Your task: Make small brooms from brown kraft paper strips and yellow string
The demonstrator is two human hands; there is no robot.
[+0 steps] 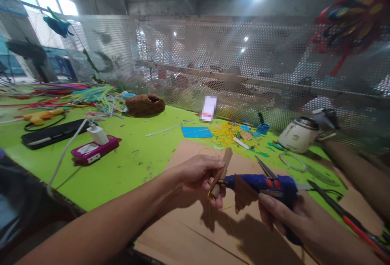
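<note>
My left hand (198, 173) pinches a narrow brown strip (226, 163), folded or doubled, with a thin yellow thread hanging from its lower end. My right hand (283, 212) is wrapped round a blue hot glue gun (256, 181). Its nozzle points left and meets the strip near my left fingers; whether glue is coming out cannot be seen. A brown piece with a jagged edge (243, 195) hangs beside the gun's barrel, close to my right fingertips. Beneath both hands lies a tan sheet of card (183, 216).
Yellow thread scraps (230, 133) and a blue sheet (196, 132) lie beyond my hands. A white pot (298, 135) stands right, near a black-and-red tool (344, 214) and another person's arm (356, 171). Leftward are a purple power strip (96, 151) and a yellow glue gun (42, 116).
</note>
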